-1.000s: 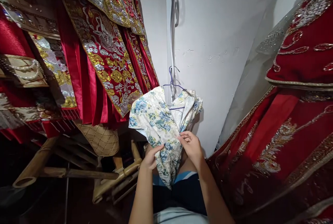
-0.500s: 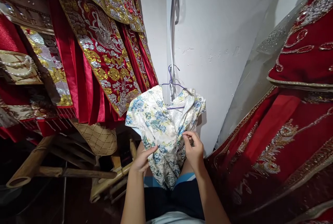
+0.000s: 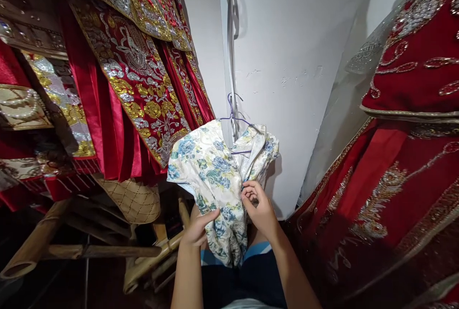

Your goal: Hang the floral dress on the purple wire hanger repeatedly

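White short-sleeved blouse with blue floral print [image 3: 215, 165], seen in the head view just below centre, toward 6 o'clock, with the V-shaped neck opening toward 12 and the hem bunched above dark shorts [image 3: 238, 282]. Held up on a thin purple wire hanger [image 3: 232, 118], inside the shoulders, just above centre. Hook close to a narrow white metal rail [image 3: 226, 22] running up to 12 o'clock; cannot tell whether caught on it.

At 7 o'clock, the left hand [image 3: 196, 230], closed on the lower side of the blouse, thumb flat on the front, other fingers mostly hidden by cloth. At 5 o'clock, the right hand [image 3: 261, 208], thumb and fingertips pinched together on the front edge below the neckline, remaining fingers curled.

Behind, from 12 to 1 o'clock, a scuffed pale grey wall [image 3: 290, 36]. From 9 to 11, a hanging red satin garment with gold and silver embroidery [image 3: 150, 103], near the blouse's sleeve. Lower, at 8 o'clock, a tan quilted cloth panel [image 3: 134, 199], above a round-poled bamboo frame [image 3: 103, 251]. At 2 o'clock, a sheer veil with silver sparkles [image 3: 366, 55]; from 2 to 4, a dark red beaded garment [image 3: 412, 84], well apart from both hands.
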A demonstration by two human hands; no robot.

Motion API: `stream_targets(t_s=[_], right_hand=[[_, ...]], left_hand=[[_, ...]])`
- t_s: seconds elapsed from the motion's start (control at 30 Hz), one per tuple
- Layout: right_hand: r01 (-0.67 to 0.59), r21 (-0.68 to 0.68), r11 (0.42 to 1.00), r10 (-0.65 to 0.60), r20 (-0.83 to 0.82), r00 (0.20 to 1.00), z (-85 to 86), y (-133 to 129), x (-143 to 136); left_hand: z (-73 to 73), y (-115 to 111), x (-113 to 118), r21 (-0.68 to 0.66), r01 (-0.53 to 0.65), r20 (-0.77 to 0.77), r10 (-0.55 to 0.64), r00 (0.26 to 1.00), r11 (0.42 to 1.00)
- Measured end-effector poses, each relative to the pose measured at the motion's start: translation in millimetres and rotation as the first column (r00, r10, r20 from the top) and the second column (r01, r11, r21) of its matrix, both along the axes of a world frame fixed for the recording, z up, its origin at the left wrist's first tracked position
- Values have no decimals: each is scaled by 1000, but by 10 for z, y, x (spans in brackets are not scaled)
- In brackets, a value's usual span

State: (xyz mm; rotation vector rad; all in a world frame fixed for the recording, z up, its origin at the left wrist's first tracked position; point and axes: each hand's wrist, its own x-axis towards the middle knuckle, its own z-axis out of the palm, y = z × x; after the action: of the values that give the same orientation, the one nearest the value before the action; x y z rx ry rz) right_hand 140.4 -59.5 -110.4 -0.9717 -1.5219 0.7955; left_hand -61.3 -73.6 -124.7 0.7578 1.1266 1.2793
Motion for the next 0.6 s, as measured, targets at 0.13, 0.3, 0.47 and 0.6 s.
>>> stream_targets(t_s=[0.13, 0.3, 0.47, 0.6], right_hand=[[10, -40, 999, -10, -6, 1000, 79, -49, 13], [-18, -47, 999, 16, -42, 999, 1, -1, 26], [-37, -40, 999, 31, -149, 988, 9, 12, 37], [-11, -26, 1000, 3, -283, 959, 60, 5, 30]], left_hand=[[24, -19, 41, -32, 35, 37, -34, 999, 999], [25, -31, 27, -11, 86, 49, -86, 995, 996], [41, 7, -1, -74, 11, 35, -8, 999, 997], [27, 144, 31, 6, -108, 59, 107, 992, 994]])
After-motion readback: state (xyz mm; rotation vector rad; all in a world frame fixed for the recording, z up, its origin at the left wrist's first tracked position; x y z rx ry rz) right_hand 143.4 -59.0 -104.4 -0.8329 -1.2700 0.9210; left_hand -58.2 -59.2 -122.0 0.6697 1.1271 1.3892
